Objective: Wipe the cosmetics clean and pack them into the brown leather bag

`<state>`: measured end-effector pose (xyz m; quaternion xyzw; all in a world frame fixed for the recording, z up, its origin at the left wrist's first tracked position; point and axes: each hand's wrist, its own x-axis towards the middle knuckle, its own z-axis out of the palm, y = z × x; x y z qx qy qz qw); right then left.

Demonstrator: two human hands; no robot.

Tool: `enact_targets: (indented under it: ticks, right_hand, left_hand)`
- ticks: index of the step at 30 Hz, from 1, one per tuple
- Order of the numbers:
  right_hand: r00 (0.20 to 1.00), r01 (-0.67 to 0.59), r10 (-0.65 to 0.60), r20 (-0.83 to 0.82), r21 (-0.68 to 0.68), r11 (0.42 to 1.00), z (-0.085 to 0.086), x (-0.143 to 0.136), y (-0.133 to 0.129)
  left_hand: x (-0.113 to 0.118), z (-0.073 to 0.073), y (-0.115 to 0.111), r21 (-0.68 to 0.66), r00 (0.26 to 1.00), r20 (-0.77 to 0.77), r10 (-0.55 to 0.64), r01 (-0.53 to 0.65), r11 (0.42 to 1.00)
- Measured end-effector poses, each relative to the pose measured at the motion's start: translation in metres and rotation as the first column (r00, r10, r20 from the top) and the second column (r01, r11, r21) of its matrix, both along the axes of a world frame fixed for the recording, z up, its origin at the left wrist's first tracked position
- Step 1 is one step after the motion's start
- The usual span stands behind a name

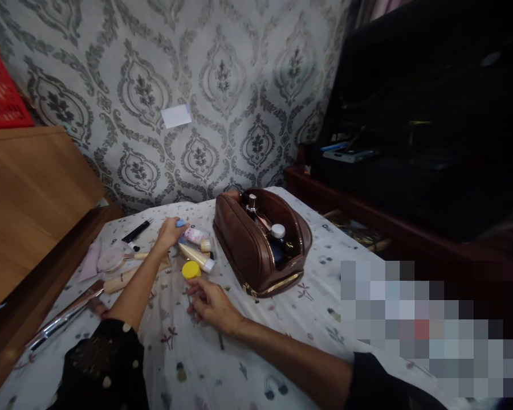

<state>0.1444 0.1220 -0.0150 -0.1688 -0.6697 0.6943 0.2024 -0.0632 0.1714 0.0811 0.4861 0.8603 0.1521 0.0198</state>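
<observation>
"Both hands in the head view: how do they stand?"

"Your left hand (169, 232) is left of the brown bag (238, 234), pinching a small blue item (181, 222), some fingertips hidden. Your right hand (216, 307) is off the bag's near left corner, fingers loosely curled just beside the yellow lid (191, 269); I cannot tell whether they grip it."

"And close by?"

"Left of the bag, a patterned tube (195, 236) and a cream tube (196, 256) lie near each other. Inside the open bag stands a white-capped bottle (277, 231)."

"What makes for a clean hold?"

"I'd take the yellow lid by its sides, thumb opposite fingers, so you don't nudge the cream tube. Lift your left forearm clear of the beige tube (118, 279), farther left of the bag."
</observation>
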Motion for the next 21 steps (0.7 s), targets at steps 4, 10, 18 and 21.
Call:
enact_targets:
  ticks: [4, 10, 18, 21]
  right_hand:
    - [0.995, -0.019, 0.008, -0.097, -0.114, 0.993, -0.003, 0.001, 0.001]
    - [0.966, -0.171, 0.047, -0.255, -0.491, 0.854, 0.018, 0.013, -0.007]
    - [0.988, -0.124, 0.016, -0.155, -0.715, 0.688, 0.021, 0.039, -0.01]
    - [0.982, -0.181, 0.086, -0.17, -0.697, 0.693, 0.023, 0.043, -0.009]
  left_hand:
    - [0.021, 0.017, -0.044, 0.208, 0.979, -0.196, 0.056, -0.014, 0.978]
    - [0.084, 0.006, -0.128, 0.359, 0.734, -0.675, -0.078, 0.419, 0.834]
    - [0.149, -0.039, -0.172, 0.338, 0.65, -0.501, -0.571, 0.754, 0.563]
    - [0.137, -0.035, -0.174, 0.501, 0.753, -0.316, -0.577, 0.649, 0.573]
